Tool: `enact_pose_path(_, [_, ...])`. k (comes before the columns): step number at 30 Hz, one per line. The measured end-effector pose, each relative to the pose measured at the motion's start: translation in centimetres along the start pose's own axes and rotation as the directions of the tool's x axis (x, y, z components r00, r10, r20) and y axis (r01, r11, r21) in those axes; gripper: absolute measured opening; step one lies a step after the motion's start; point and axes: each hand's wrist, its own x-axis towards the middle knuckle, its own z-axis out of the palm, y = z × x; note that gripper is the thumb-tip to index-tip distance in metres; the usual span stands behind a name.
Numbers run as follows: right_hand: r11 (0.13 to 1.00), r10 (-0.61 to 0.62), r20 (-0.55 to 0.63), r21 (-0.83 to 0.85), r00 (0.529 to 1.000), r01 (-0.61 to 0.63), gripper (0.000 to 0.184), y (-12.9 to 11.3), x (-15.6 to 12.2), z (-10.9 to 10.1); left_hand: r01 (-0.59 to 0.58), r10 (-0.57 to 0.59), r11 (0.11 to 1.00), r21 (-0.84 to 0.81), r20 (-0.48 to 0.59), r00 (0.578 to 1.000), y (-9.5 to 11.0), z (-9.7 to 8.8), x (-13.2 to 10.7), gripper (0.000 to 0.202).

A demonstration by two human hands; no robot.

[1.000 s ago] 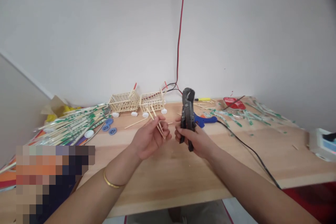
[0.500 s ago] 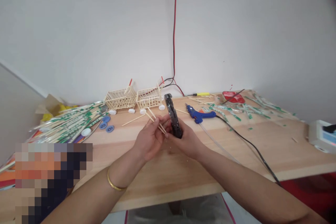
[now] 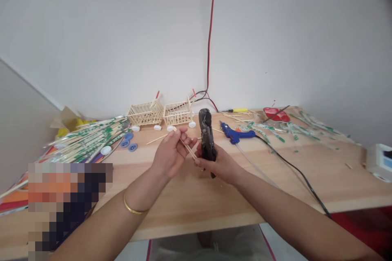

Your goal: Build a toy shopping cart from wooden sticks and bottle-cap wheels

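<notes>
Frame centre: left hand (image 3: 170, 154) closed on thin sticks (image 3: 187, 147). Right hand (image 3: 221, 164) wrapped around dark pliers (image 3: 207, 135), upright again after leaning onto sticks half second ago. Hands slightly apart now. Likely between snips; cut itself not visible. Glue gun (image 3: 235, 134) lies right of centre.

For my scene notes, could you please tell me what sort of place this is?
Probably a hobby craft bench: a wooden table against a plain wall, with a blue glue gun, bundled wooden sticks and two little stick carts.
</notes>
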Motion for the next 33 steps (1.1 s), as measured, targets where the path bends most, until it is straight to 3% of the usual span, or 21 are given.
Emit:
enact_pose_path(5, [0.989, -0.115, 0.101, -0.083, 0.988, 0.124, 0.028, 0.3, -0.1, -0.5, 0.037, -0.039, 0.998, -0.048, -0.034, 0.999, 0.9, -0.3, 0.5, 0.012])
enact_pose_path(11, [0.969, -0.165, 0.077, -0.171, 0.983, 0.176, 0.024, -0.1, -0.3, -0.6, 0.095, -0.097, 0.994, -0.052, -0.034, 0.995, 0.3, -0.2, 0.3, 0.013])
enact_pose_path(18, [0.954, -0.166, 0.075, -0.24, 0.983, 0.18, 0.025, 0.3, -0.4, -0.4, 0.134, -0.134, 0.991, 0.023, 0.037, 0.99, -0.5, -0.2, -0.1, 0.009])
enact_pose_path(21, [0.921, -0.191, 0.075, -0.332, 0.979, 0.205, 0.028, -0.5, -0.4, -1.1, 0.09, -0.105, 0.984, 0.156, 0.085, 0.991, -0.2, -0.1, -0.3, 0.013])
enact_pose_path(27, [0.74, -0.331, -0.083, -0.641, 0.94, 0.204, 0.043, -2.0, -0.8, -4.6, -0.091, -0.023, 0.88, 0.467, 0.233, 0.972, 0.2, -0.7, -0.6, 0.024])
enact_pose_path(33, [0.675, -0.281, 0.086, -0.69, 0.956, 0.261, 0.045, -2.6, -1.5, -5.6, -0.266, 0.002, 0.687, 0.676, 0.364, 0.931, 0.2, -1.0, -0.6, 0.03])
